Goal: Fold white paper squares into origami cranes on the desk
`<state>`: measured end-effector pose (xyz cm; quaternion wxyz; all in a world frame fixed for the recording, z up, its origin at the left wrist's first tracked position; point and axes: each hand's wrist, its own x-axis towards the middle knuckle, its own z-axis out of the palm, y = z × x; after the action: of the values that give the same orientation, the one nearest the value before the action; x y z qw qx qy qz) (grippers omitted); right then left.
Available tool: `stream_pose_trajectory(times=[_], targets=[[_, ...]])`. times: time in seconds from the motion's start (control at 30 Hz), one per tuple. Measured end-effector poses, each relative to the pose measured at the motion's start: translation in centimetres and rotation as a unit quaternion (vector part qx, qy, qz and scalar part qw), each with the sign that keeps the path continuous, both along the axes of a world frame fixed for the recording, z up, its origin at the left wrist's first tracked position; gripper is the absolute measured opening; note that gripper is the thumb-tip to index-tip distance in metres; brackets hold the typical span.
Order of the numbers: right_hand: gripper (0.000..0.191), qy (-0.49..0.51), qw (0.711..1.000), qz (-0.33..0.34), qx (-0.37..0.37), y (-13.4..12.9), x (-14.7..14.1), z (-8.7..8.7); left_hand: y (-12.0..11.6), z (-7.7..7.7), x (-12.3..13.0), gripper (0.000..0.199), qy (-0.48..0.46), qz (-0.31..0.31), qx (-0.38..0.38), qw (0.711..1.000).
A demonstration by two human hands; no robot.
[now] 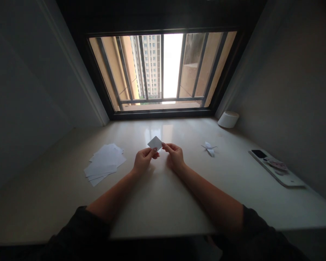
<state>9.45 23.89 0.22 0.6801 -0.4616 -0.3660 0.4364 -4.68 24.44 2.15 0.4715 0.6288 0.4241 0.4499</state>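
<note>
Between my hands, a small folded square of white paper (155, 143) is held up above the white tabletop, one corner pointing away from me. My left hand (144, 159) pinches its near corner between thumb and fingers. At the square's right corner, my right hand (175, 155) grips the edge with thumb and forefinger, the other fingers curled in. To the left lies a loose, fanned pile of white paper sheets (104, 161). A folded white paper crane (209, 148) rests on the table to the right of my right hand.
A phone in a pale case (277, 168) with a round grip lies at the right by the wall. A white cylinder-like object (228, 119) stands tilted in view at the back right corner. Behind the table is a dark-framed window (163, 114) with bars outside.
</note>
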Motion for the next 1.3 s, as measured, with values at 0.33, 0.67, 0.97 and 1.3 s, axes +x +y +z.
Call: stream_pose_trajectory(times=[0.33,0.67,0.97,1.3], targets=[[0.030,0.038,0.999,-0.024,-0.007,0.8,1.1,-0.1,0.3,-0.3,-0.3,0.036,-0.009,0.048,-0.002,0.999],[0.029,-0.127,0.985,0.117,0.030,0.2,0.5,-0.2,0.0,-0.2,-0.5,0.034,0.011,0.023,0.027,0.999],[0.030,-0.192,0.977,0.075,0.049,0.6,0.6,-0.8,0.2,-0.4,-0.7,0.029,0.092,0.066,0.082,0.990],[0.034,-0.193,0.974,0.116,0.019,0.1,0.4,-0.5,0.4,-0.6,-0.7,0.029,0.035,0.107,0.066,0.991]])
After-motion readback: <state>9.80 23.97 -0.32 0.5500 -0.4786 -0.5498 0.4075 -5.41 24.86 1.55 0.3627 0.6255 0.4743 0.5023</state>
